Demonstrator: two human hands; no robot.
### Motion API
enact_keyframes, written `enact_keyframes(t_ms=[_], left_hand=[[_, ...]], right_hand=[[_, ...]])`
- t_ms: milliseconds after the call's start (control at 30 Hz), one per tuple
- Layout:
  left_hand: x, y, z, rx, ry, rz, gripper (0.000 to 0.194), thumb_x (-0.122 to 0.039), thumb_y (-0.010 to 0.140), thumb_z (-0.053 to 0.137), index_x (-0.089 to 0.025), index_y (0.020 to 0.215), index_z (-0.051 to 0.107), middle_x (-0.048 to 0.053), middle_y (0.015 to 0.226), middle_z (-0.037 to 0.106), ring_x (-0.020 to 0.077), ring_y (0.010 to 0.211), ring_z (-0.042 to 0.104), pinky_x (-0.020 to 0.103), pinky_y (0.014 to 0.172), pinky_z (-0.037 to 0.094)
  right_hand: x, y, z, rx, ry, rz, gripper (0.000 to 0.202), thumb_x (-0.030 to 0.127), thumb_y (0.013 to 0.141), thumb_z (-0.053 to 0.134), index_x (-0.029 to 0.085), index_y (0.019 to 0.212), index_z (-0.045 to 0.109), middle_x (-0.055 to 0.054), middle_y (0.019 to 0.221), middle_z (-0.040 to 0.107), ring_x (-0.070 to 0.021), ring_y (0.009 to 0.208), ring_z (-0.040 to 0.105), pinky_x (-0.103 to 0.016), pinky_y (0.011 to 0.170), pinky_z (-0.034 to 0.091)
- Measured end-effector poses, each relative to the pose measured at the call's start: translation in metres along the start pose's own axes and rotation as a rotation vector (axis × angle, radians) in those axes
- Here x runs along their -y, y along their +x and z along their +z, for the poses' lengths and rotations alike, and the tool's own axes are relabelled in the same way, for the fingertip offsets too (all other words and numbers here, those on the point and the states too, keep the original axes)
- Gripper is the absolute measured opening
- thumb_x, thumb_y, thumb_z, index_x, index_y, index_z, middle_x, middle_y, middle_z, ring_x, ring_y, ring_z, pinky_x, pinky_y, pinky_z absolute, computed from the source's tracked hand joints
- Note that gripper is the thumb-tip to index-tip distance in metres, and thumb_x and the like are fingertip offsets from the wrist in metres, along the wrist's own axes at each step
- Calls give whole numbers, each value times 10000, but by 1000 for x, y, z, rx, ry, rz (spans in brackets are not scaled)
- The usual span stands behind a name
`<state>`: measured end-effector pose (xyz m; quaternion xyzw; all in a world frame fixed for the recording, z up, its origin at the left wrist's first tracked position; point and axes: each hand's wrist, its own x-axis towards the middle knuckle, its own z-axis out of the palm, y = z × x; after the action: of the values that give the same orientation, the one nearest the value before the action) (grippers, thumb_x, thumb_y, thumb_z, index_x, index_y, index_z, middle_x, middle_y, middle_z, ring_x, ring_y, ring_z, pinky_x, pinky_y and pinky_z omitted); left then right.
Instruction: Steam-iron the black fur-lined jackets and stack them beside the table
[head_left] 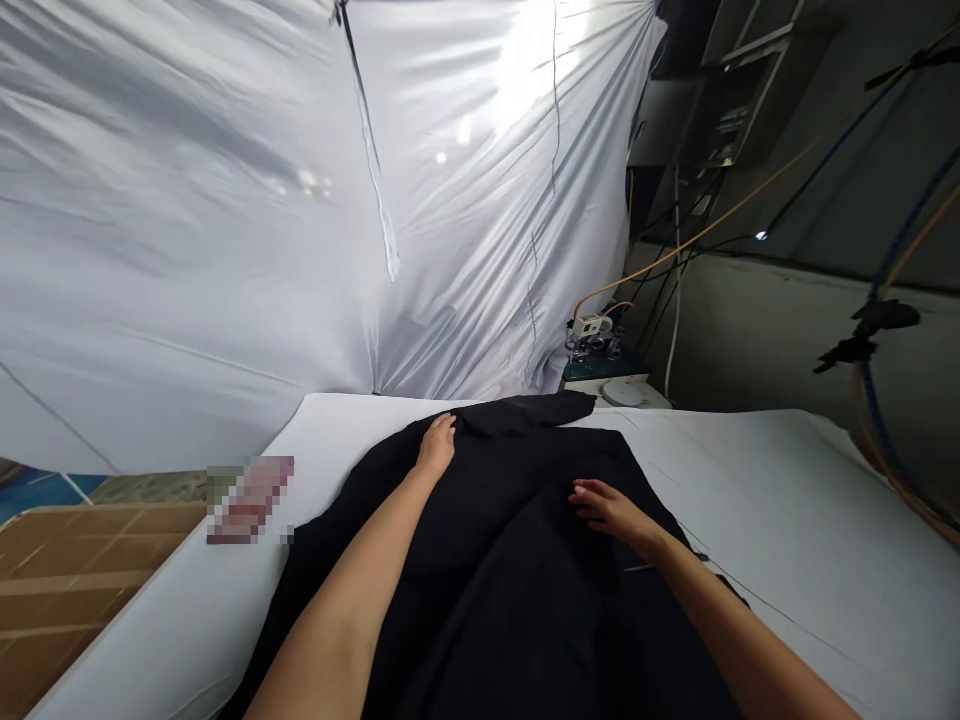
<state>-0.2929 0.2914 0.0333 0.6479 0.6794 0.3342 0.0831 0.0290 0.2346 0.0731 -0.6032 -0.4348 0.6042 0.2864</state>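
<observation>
A black garment (495, 540) lies spread over the white tabletop (810, 500), with a sleeve-like strip reaching toward the back edge. My left hand (437, 444) rests on its upper left part, palm down, fingers extended near the base of that strip. Over the right half of the cloth is my right hand (609, 512), fingers spread and slightly bent, with nothing visible in them. A short zipper-like line shows on the fabric just below my right wrist. The near end of the garment runs out of the frame between my forearms.
White sheeting (225, 200) hangs behind the table. A cardboard box (90, 590) is at the left, beside a blurred reddish item (251, 500) on the table edge. Back right stands a small machine (592, 335); cords (870, 340) hang at the right.
</observation>
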Motion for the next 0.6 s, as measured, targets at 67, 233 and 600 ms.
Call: enact_keyframes(t_ms=[67, 233, 600], left_hand=[[-16, 17, 10, 50, -45, -5, 483, -186, 847, 371, -180, 1329, 343, 80, 1360, 395, 168, 1238, 372, 320, 1023, 328], [-36, 20, 36, 373, 22, -112, 659, -183, 786, 495, -242, 1384, 225, 84, 1188, 537, 220, 1076, 518, 349, 907, 407], [-5, -62, 28, 479, 91, 343, 483, -87, 800, 362, -349, 1160, 549, 2, 876, 555, 133, 800, 552, 245, 728, 455]], right_hand=[[1, 9, 9, -19, -38, 1, 342, 363, 653, 668, 190, 940, 597, -113, 926, 652, -255, 823, 613, -396, 745, 468], [14, 53, 18, -140, 223, -96, 364, 337, 682, 663, 190, 981, 518, -75, 856, 616, -192, 731, 626, -330, 669, 526], [71, 139, 42, -518, 590, 65, 186, 247, 771, 575, 190, 935, 510, -25, 821, 606, -144, 717, 608, -301, 612, 549]])
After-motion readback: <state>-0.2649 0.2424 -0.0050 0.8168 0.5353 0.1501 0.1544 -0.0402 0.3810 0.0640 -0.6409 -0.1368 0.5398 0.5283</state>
